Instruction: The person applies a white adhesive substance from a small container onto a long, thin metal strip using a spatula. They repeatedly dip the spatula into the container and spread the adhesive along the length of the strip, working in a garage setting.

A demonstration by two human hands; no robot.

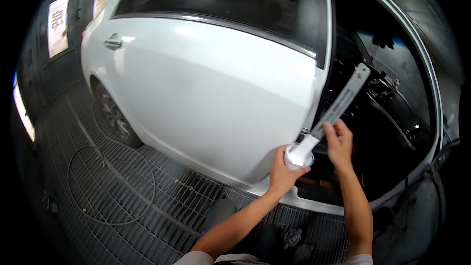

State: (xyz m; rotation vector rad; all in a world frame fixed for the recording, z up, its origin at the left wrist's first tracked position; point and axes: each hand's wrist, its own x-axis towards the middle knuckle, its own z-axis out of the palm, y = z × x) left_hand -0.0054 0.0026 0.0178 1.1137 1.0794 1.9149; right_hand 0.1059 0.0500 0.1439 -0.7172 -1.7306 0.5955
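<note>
My left hand (284, 173) is wrapped around a small cup (300, 156) with white paint in it. Between the fingers of my right hand (338, 141) is a long, flat mixing stick (342, 103) with printed markings. The stick leans up to the right, and its lower end, coated in white, dips into the cup. Both hands are in front of the white car's open front doorway, near the forward edge of the rear door panel (220, 95).
A metal floor grating (176, 198) spreads under the car, with a looped hose (154, 176) lying on it. The rear wheel (114, 117) stands at left. Booth doors with windows (58, 25) are behind the car. The dark car interior (371, 147) lies at right.
</note>
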